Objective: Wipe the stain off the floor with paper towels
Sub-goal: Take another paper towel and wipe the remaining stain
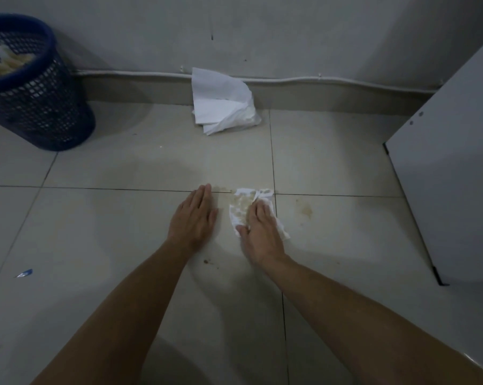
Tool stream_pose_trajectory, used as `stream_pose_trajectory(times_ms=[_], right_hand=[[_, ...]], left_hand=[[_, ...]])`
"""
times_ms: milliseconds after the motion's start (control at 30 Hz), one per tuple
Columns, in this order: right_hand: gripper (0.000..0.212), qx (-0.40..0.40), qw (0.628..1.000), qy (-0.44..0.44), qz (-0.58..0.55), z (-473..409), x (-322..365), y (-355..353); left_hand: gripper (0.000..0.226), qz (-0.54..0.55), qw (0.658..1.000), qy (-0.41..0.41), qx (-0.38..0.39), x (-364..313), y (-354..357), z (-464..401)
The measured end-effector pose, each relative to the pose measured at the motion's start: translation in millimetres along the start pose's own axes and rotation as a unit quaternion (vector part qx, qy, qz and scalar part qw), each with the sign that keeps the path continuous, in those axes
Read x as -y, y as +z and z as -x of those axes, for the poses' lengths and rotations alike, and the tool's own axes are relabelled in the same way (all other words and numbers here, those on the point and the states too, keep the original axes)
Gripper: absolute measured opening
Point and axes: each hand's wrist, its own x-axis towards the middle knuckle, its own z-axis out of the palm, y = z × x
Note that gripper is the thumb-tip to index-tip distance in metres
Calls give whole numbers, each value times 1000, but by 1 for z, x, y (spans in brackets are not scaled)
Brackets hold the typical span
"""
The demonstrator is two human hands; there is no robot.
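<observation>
My right hand (258, 229) presses flat on a crumpled white paper towel (241, 207) that is soiled with brown smears, on the tiled floor (96, 232). Brown stain marks lie on the tiles beside it: one patch to the right (304, 208), faint traces by the tile joint (221, 188), and small specks nearer me (207, 262). My left hand (194, 218) rests flat on the floor just left of the towel, fingers together, holding nothing. A pile of clean white paper towels (223, 102) leans against the skirting at the back.
A dark blue mesh waste basket (37, 95) with used paper inside stands at the back left. A grey cabinet panel (454, 176) stands on the right. A small blue scrap (25, 273) lies on the floor at the left. The wall (262, 31) closes the back.
</observation>
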Motion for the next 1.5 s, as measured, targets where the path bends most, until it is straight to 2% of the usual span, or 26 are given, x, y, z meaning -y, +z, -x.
stream_pose_trajectory(times_ms=[100,267,333,433,533,600,667,733,800,900,1000,1100,1233,1333,1500], right_hand=[[59,-10,1000,-5,2,-17,8,2],[42,-23,999,-29,-5,-50,28,-1],[36,2,997,-71,4,-61,41,-2],[38,53,988,-146,5,-70,50,-3],[43,107,979,-170,-30,-61,35,-12],[37,123,972,-194,-57,-50,20,-21],[33,89,966,-239,-35,-36,12,-31],[42,21,966,-256,20,-22,9,-36],[49,-47,969,-239,47,-8,10,-35],[53,-92,989,-115,16,7,19,-28],[56,-60,997,24,-44,9,32,-18],[66,-8,996,75,-50,4,48,-5],[66,-14,996,88,-6,-10,58,10],[59,-16,997,60,35,-29,60,15],[56,26,986,-76,143,-49,50,14]], left_hand=[[64,-36,999,-8,10,14,1,-5],[60,-4,999,-45,-3,14,4,-7],[61,-9,999,-44,7,14,4,-7],[62,-24,998,-42,26,17,4,-7],[62,-29,998,-39,30,19,3,-8],[61,-30,998,-40,31,18,3,-8],[61,-32,998,-42,33,15,2,-7],[61,-33,998,-45,33,13,1,-7],[61,-40,998,-41,38,11,0,-7],[62,-44,997,-36,44,12,-2,-7],[62,-38,997,-39,48,12,-4,-8],[60,-34,998,-34,35,13,-4,-7],[59,-43,999,-11,27,19,1,-5],[58,-28,999,-19,17,22,5,-3],[56,-33,999,-24,6,23,9,-2]])
